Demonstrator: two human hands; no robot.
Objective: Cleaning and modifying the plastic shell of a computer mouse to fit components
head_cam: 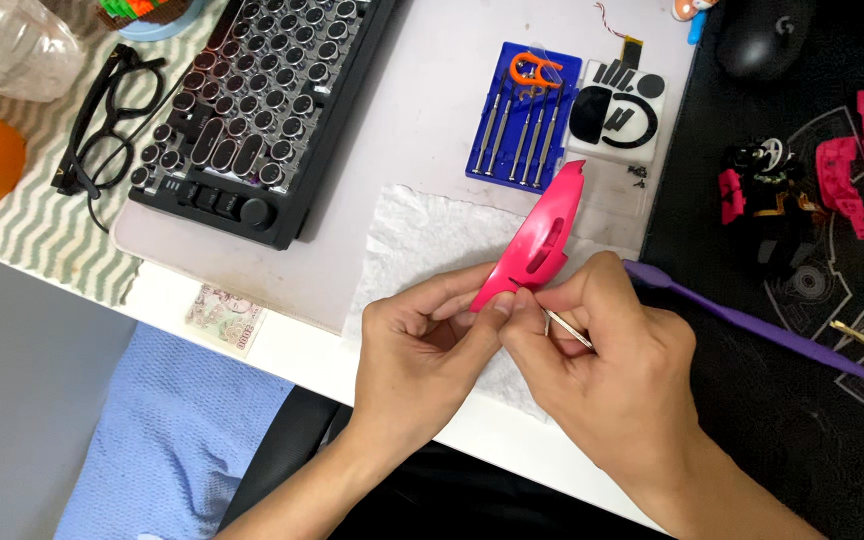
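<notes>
Pink curved shell [537, 238] held over white paper towel [422, 240] near desk edge, left hand [422, 350] pinching its near end, right hand [607, 350] gripping thin metal tool [567, 328] against it, blue screwdriver set [524, 115] farther back, purple pry stick [752, 325] right.

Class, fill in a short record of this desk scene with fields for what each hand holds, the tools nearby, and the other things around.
left hand: left hand grips the lower end of a pink plastic shell
right hand: right hand pinches thin metal tweezers against the shell
under hands: white paper towel
tools: blue screwdriver set; purple pry tool
left side: black keyboard; black glasses
right side: pink and black parts on dark mat
</notes>
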